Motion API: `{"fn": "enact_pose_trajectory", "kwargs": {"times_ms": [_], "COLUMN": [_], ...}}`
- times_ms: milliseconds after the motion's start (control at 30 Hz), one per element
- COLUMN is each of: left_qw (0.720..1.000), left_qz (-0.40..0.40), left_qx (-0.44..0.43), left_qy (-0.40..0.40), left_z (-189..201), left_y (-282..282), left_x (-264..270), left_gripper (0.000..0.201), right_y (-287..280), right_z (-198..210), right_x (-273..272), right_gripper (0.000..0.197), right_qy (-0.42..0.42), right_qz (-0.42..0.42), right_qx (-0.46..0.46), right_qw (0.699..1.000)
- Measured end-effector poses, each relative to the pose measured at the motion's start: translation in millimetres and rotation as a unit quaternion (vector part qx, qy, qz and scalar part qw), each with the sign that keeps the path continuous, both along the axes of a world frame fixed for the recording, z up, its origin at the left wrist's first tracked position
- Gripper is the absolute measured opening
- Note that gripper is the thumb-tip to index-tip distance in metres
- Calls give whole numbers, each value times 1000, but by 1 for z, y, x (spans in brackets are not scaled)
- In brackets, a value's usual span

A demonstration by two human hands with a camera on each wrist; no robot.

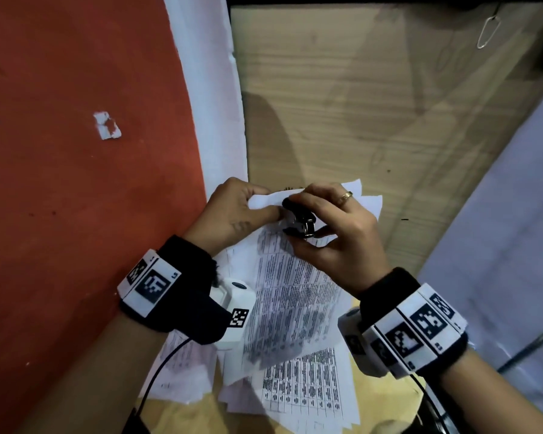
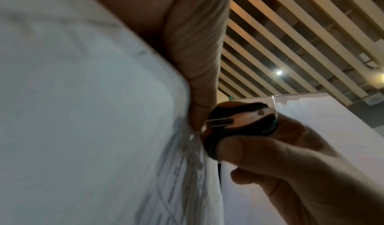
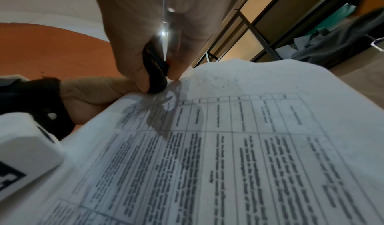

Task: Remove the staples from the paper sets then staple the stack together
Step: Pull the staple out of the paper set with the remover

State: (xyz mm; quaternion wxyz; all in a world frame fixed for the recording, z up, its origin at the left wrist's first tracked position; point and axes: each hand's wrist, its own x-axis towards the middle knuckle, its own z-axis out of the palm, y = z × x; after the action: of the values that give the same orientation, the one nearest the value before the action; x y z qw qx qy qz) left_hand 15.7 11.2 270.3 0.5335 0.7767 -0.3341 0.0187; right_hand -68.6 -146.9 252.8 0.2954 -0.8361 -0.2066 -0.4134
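Observation:
A set of printed paper sheets [image 1: 292,296] with tables of text is lifted off the wooden table [image 1: 358,104]. My left hand [image 1: 235,211] pinches the set's upper left corner [image 1: 264,200], thumb on top. My right hand [image 1: 333,233] grips a black staple remover [image 1: 301,220] with metal claws and holds it against that corner. In the left wrist view the staple remover [image 2: 239,126] sits between the right thumb [image 2: 249,148] and fingers, its claws at the paper's edge. In the right wrist view the staple remover [image 3: 155,74] touches the page [image 3: 228,146]. The staple itself is hidden.
More printed sheets [image 1: 311,396] lie spread on the table under the lifted set. An orange wall [image 1: 76,151] with a white edge runs along the left. A large metal clip [image 1: 486,29] lies at the table's far right. A pale panel [image 1: 499,230] stands on the right.

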Motion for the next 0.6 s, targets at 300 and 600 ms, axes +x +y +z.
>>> {"fn": "enact_pose_trajectory", "kwargs": {"times_ms": [300,600], "left_qw": [1000,996], "left_qz": [-8,-58], "left_qx": [4,-6], "left_qy": [20,70], "left_z": [7,10], "left_y": [0,2], "left_x": [-10,-14], "left_gripper": [12,23], "right_y": [-5,-9], "right_z": [3,5], "right_x": [1,3], "right_gripper": [40,35], "right_qy": [-18,-30], "right_qz": [3,0], "right_qx": [-72,-94], "right_qw": [997,995]}}
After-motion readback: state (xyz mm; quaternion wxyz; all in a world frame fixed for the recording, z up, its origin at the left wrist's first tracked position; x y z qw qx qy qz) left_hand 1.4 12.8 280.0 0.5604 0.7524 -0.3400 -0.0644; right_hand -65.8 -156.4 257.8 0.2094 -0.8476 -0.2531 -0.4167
